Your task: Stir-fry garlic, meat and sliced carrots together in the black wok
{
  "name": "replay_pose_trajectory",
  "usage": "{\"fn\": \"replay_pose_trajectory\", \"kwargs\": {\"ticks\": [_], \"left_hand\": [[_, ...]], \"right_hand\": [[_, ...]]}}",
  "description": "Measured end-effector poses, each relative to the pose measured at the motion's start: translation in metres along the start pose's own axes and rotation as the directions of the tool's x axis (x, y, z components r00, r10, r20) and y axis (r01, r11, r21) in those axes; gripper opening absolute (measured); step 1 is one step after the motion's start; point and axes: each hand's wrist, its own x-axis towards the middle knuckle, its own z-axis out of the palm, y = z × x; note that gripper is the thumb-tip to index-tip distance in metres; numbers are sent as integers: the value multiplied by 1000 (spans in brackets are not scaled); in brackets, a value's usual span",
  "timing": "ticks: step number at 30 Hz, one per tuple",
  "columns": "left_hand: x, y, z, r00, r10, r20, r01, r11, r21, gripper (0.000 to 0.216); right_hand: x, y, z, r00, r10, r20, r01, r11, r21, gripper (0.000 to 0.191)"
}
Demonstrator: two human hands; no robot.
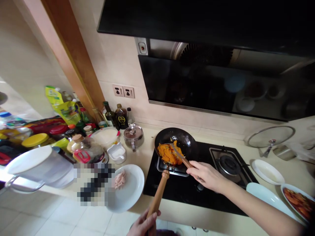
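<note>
A black wok (191,141) sits over the left burner, with orange sliced food (167,154) heaped in it. My left hand (145,223) is closed around the wok's long wooden handle (159,193) near its lower end. In my right hand (205,175) is a spatula (179,153), gripped by its wooden handle, with the metal part reaching into the orange food. The spatula's blade is partly hidden by the food. Left of the stove, a white plate (134,186) bears a small pile of pale pink meat pieces (119,179).
Bottles (121,116), jars and a large pot (41,167) crowd the left counter. The right burner (228,165) bears no pan. Farther right are a glass lid (270,136), a white dish (268,172), a pale plate (268,196) and a plate of reddish food (299,201). A black range hood (197,19) overhangs the stove.
</note>
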Motion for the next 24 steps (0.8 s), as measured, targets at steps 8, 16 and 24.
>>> {"fn": "replay_pose_trajectory", "kwargs": {"ticks": [8, 16, 24], "left_hand": [[-3, 2, 7, 1000, -3, 31, 7, 992, -126, 48], [-4, -1, 6, 1000, 10, 16, -8, 994, -110, 47], [-2, -3, 9, 999, 43, -9, -44, 989, -138, 49]], "right_hand": [[-30, -70, -100, 994, 27, 103, -25, 1000, -14, 25], [5, -8, -63, 920, 390, -34, -391, 920, -10, 21], [24, 37, -44, 634, 737, -234, -666, 675, 318, 21]]}}
